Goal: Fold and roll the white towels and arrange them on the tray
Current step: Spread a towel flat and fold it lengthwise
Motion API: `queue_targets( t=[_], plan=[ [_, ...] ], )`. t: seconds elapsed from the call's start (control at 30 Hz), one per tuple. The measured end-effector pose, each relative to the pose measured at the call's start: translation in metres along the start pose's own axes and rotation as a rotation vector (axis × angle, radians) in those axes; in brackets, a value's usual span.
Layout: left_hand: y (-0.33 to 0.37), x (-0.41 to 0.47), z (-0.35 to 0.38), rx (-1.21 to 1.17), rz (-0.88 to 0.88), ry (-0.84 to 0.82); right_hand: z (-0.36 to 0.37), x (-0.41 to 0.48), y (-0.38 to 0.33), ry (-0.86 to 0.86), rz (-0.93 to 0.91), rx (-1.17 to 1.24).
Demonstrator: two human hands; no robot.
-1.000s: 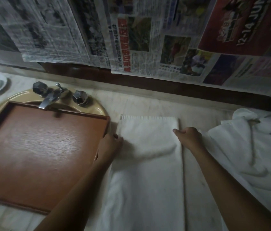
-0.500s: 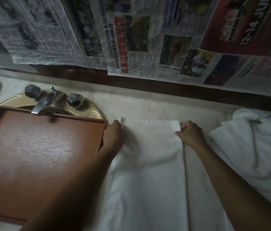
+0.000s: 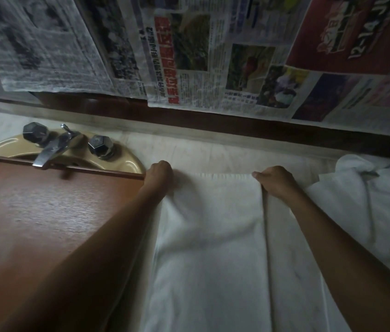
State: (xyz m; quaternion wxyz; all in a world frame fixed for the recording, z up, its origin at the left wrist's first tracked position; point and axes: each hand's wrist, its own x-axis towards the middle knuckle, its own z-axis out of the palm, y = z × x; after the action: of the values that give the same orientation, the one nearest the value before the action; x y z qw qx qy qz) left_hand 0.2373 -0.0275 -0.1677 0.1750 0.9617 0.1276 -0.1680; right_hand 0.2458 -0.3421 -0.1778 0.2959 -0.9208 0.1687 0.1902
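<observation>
Folded white towel [image 3: 213, 236] lies on counter [image 3: 213, 154], long axis near-to-far, just right of tray [image 3: 45, 212]. left hand [image 3: 159, 176] and right hand [image 3: 276, 182] grip its far corners with curled fingers, both equally placed; roll probably starts from far edge

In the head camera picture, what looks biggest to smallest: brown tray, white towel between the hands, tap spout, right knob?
1. brown tray and white towel: close, both run off the picture, so unranked.
2. tap spout.
3. right knob, the smallest.
</observation>
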Motion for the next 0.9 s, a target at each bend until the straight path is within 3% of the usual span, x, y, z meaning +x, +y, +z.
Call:
queue_targets(
  t=[0.23,0.37,0.47,0.6,0.7,0.8,0.9],
  plan=[
    [-0.007,0.014,-0.010,-0.175,0.160,-0.105,-0.012,-0.003,0.021,-0.069,-0.039,0.397],
    [-0.008,0.027,-0.015,-0.502,0.164,-0.183,-0.028,-0.001,0.035,-0.093,-0.032,0.410],
    [0.003,0.039,-0.018,-0.675,0.202,-0.225,-0.040,0.009,0.034,-0.012,-0.033,0.358],
    [0.023,0.056,-0.008,-0.512,0.254,-0.003,-0.031,0.023,0.014,0.288,-0.075,0.183],
    [0.032,0.057,0.006,-0.421,0.280,0.105,-0.002,0.028,0.009,0.383,-0.117,0.206],
    [0.032,0.046,0.019,-0.305,0.348,0.286,0.018,0.015,0.012,0.526,-0.155,0.010],
    [0.037,0.012,0.040,-0.190,0.559,0.415,0.051,-0.022,0.003,0.675,-0.397,-0.054]
  ],
)
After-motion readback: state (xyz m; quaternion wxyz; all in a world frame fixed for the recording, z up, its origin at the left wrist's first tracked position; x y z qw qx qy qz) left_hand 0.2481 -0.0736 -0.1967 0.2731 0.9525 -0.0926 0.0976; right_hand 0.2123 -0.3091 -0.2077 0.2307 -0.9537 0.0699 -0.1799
